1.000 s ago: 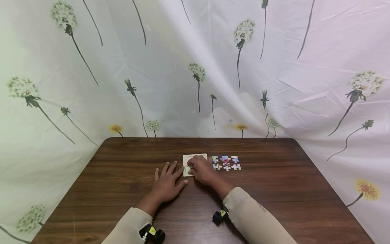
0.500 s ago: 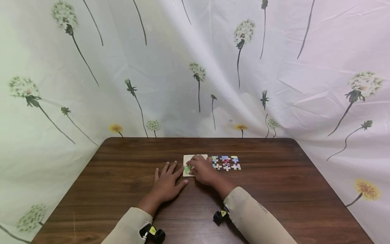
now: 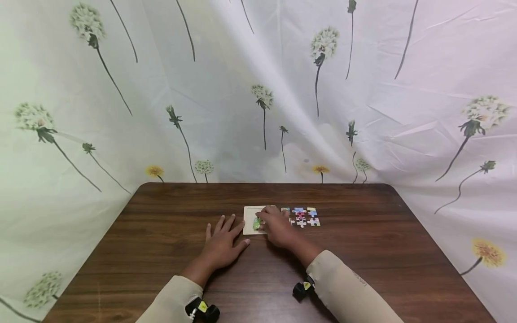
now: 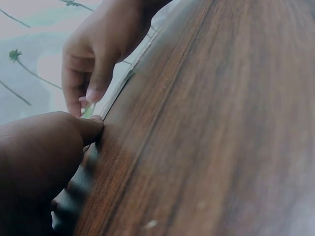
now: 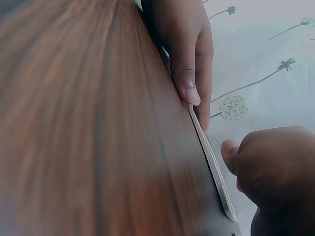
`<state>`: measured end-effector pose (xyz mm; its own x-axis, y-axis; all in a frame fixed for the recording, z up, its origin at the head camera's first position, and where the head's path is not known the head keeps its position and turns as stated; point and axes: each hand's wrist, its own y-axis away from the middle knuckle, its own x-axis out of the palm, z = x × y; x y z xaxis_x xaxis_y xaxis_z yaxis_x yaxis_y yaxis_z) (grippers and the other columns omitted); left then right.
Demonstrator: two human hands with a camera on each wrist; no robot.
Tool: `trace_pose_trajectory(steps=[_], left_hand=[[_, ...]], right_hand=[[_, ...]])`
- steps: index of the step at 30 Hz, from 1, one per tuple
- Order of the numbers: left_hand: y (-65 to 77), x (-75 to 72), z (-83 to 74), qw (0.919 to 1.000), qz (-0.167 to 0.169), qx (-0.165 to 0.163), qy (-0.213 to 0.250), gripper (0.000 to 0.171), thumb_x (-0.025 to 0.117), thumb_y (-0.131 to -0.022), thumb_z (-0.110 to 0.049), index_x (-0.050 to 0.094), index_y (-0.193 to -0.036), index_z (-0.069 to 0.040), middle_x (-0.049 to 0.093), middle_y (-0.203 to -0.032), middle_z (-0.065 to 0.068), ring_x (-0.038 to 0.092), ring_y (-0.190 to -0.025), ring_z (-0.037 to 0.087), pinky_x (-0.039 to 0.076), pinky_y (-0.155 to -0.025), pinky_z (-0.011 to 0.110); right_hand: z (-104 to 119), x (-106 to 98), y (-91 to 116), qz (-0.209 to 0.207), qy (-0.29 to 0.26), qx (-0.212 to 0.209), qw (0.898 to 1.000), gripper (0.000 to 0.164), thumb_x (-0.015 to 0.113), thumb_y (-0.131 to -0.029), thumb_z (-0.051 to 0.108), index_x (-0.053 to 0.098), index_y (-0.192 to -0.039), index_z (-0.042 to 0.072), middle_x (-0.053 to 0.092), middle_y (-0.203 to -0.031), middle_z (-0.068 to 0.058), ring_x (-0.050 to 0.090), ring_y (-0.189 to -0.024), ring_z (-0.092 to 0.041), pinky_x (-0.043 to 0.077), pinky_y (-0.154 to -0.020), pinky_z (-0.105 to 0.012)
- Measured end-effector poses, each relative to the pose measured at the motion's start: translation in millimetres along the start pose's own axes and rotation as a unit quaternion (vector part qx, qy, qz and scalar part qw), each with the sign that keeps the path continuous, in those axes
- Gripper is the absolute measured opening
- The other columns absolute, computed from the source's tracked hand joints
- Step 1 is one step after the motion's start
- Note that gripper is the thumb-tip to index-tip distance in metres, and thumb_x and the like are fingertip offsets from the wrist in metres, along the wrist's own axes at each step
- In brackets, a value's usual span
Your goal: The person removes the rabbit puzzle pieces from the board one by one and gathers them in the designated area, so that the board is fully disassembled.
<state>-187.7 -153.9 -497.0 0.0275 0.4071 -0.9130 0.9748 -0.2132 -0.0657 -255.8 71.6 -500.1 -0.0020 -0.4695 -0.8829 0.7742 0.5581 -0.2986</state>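
A small pale puzzle frame lies on the table, seen edge-on in the right wrist view. Over it, my right hand pinches a green puzzle piece between thumb and fingers, tilted up from the board. In the left wrist view the piece shows as a thin green sliver at the fingertips. My left hand lies flat on the table with fingers spread, its fingertips at the frame's left edge.
To the right of the frame, several loose jigsaw pieces lie in two rows, some partly hidden by my right hand. The brown wooden table ends at a hanging white cloth printed with dandelions.
My right hand has shifted slightly right over the frame, carrying the green piece from near the left edge toward the middle. The left hand has stayed in place.
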Motion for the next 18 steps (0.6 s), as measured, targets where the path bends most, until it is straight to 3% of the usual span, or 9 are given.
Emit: trace_pose_trajectory(steps=[9, 18], left_hand=[[0.1, 0.4, 0.8, 1.0, -0.003, 0.0, 0.003, 0.062, 0.064, -0.108, -0.051, 0.055, -0.162, -0.021, 0.036, -0.178, 0.017, 0.022, -0.168, 0.048, 0.009, -0.128, 0.083], [0.1, 1.6, 1.6, 1.0, 0.0, 0.001, 0.008, 0.063, 0.064, -0.108, -0.051, 0.054, -0.163, -0.022, 0.035, -0.178, 0.017, 0.02, -0.169, 0.048, 0.007, -0.128, 0.083]], right_hand=[[-13, -11, 17, -0.009, -0.026, 0.008, 1.0, 0.036, 0.072, -0.105, 0.014, 0.07, -0.14, 0.011, 0.066, -0.131, -0.005, 0.056, -0.12, -0.027, 0.031, -0.094, -0.052], [-25, -14, 31, -0.017, -0.04, 0.025, 0.999, 0.035, 0.072, -0.106, 0.015, 0.071, -0.14, 0.012, 0.063, -0.133, -0.006, 0.053, -0.123, -0.029, 0.03, -0.098, -0.059]])
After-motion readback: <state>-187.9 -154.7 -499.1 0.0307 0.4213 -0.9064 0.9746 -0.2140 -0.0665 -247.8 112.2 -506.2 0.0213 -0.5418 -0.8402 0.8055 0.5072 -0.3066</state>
